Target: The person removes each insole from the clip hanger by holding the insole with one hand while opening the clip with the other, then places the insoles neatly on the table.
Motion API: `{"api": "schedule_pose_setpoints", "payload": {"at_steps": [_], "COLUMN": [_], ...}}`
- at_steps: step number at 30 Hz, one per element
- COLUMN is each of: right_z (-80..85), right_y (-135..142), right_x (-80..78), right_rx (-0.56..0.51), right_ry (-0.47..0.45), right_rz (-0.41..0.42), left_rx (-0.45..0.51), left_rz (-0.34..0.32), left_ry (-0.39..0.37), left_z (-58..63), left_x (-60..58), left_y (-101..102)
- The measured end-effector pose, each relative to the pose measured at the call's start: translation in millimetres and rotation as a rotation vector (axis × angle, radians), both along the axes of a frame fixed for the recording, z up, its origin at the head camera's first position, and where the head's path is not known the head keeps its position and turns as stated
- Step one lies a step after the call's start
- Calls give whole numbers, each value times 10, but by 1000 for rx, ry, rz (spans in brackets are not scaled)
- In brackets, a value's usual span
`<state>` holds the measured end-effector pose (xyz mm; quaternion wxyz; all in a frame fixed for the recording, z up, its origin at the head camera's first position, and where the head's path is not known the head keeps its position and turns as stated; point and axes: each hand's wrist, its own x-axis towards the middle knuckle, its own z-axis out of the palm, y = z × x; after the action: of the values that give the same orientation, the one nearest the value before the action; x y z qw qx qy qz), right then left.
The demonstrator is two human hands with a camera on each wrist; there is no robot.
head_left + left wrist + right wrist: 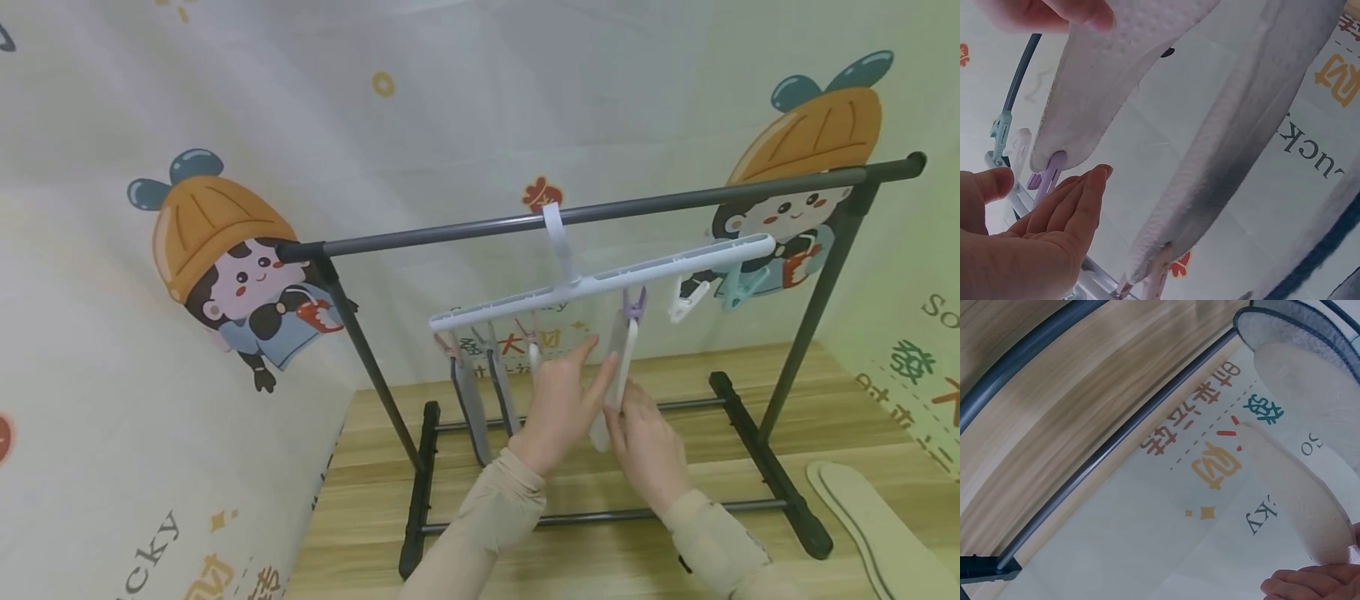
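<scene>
A pale insole (622, 367) hangs from a purple clip (634, 305) on a light-blue hanger (600, 284). My right hand (651, 437) pinches the insole near its lower half, with the fingertips on its dotted face in the left wrist view. My left hand (561, 404) is at the insole's left side, its fingers extended. In the left wrist view those straight fingers lie close beside the purple clip (1052, 172), the thumb held apart. Left of it, a pink clip (1159, 269) holds another pale insole (1210, 144).
Two dark-edged insoles (469, 408) hang from clips further left. White (688, 300) and teal (742, 287) clips hang bare at the right. The hanger hooks over a black rack's bar (450, 233). A pair of pale insoles (873, 521) lies on the wood-look surface at right.
</scene>
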<state>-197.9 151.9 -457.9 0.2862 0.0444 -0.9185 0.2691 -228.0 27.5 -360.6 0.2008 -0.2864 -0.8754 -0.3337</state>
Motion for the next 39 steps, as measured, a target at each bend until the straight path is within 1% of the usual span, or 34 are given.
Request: {"api": "schedule_pose_setpoints", "payload": {"at_steps": [1, 5, 8, 12, 13, 17, 19, 24, 28, 35, 39], "right_z": [-2, -10, -10, -7, -7, -11, -19, -41, -50, -91, -114], "right_y": [0, -4, -6, -9, -10, -21, -26, -33, -38, -24, -17], "right_x": [6, 35, 66, 108, 118, 159, 176, 218, 240, 224, 226], "right_rx": [2, 14, 25, 54, 61, 85, 95, 118, 123, 142, 150], "right_ry": [5, 20, 26, 26, 26, 29, 40, 66, 70, 162, 204], "right_rz": [1, 0, -6, -22, -25, -33, -37, -47, -44, -36, -32], "left_rx": [-11, 2, 22, 22, 19, 14, -1, -58, -62, -57, -35], "left_rz": [8, -1, -28, -47, -47, -36, -17, 16, 15, 4, -6], "left_ry": [10, 50, 24, -12, -7, 32, 49, 45, 53, 63, 64], "left_z": [10, 61, 107, 171, 186, 232, 253, 310, 334, 343, 349], "left_x": [-7, -33, -48, -66, -70, -91, -104, -147, -189, -236, -251], "left_y": [9, 38, 70, 140, 157, 212, 233, 286, 321, 337, 333]}}
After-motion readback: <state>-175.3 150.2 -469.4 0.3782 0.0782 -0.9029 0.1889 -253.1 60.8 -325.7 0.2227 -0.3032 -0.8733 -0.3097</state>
